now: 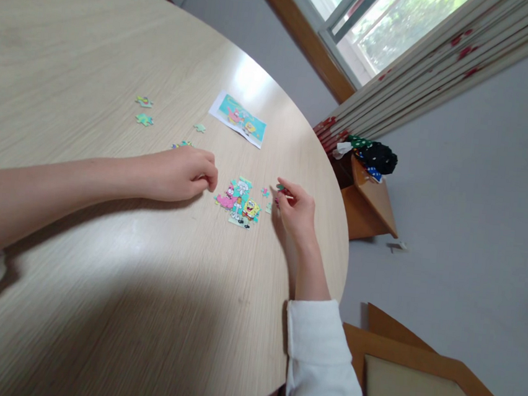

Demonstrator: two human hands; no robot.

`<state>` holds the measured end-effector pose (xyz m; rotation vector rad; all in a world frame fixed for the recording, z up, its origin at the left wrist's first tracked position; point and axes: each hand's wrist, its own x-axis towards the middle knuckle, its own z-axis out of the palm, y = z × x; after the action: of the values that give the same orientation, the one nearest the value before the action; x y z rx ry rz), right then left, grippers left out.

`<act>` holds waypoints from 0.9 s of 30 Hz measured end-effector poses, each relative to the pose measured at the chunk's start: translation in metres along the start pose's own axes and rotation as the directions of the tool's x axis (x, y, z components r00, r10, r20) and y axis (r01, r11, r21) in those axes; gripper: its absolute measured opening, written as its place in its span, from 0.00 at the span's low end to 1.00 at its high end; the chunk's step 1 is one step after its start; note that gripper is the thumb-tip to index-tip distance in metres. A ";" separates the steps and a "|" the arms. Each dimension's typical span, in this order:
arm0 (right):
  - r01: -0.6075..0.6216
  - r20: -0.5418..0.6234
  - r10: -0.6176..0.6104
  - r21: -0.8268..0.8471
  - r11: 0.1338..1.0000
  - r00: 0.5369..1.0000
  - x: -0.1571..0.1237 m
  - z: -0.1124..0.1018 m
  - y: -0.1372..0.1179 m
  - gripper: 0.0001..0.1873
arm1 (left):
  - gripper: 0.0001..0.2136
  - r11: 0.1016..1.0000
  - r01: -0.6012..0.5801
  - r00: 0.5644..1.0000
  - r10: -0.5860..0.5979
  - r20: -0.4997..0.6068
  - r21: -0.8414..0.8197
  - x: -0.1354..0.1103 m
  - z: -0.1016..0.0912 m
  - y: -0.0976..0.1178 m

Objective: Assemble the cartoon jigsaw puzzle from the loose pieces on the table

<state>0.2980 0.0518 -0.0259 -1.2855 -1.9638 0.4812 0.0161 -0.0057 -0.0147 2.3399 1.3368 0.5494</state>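
Observation:
A partly joined cartoon jigsaw lies on the round pale wooden table. My left hand rests on the table just left of it, fingers curled in, thumb and fingertips near the puzzle's left edge; what they hold, if anything, is hidden. My right hand hovers right of the puzzle, pinching a small puzzle piece between thumb and fingers. Loose pieces lie between the puzzle and my right hand.
A printed reference picture lies farther back on the table. Other loose pieces are scattered at the back left. Beyond the table's right edge stand a wooden chair with dark cloth on it and another chair.

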 end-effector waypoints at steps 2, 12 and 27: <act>-0.004 -0.006 0.004 0.002 1.000 1.000 0.000 0.001 -0.001 0.17 | 0.16 1.000 -0.006 1.000 0.006 -0.006 0.002 0.000 0.000 0.000; -0.068 0.020 0.068 0.038 0.997 0.998 -0.001 0.001 -0.001 0.20 | 0.16 1.000 0.008 1.000 -0.008 -0.002 0.025 0.000 -0.001 0.002; -0.046 0.022 0.046 0.009 0.999 0.999 0.000 0.000 0.003 0.20 | 0.16 1.000 -0.014 1.000 0.014 -0.015 0.002 -0.001 -0.001 0.001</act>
<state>0.2997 0.0533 -0.0281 -1.3271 -1.9512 0.5285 0.0163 -0.0066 -0.0133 2.3529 1.3291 0.5711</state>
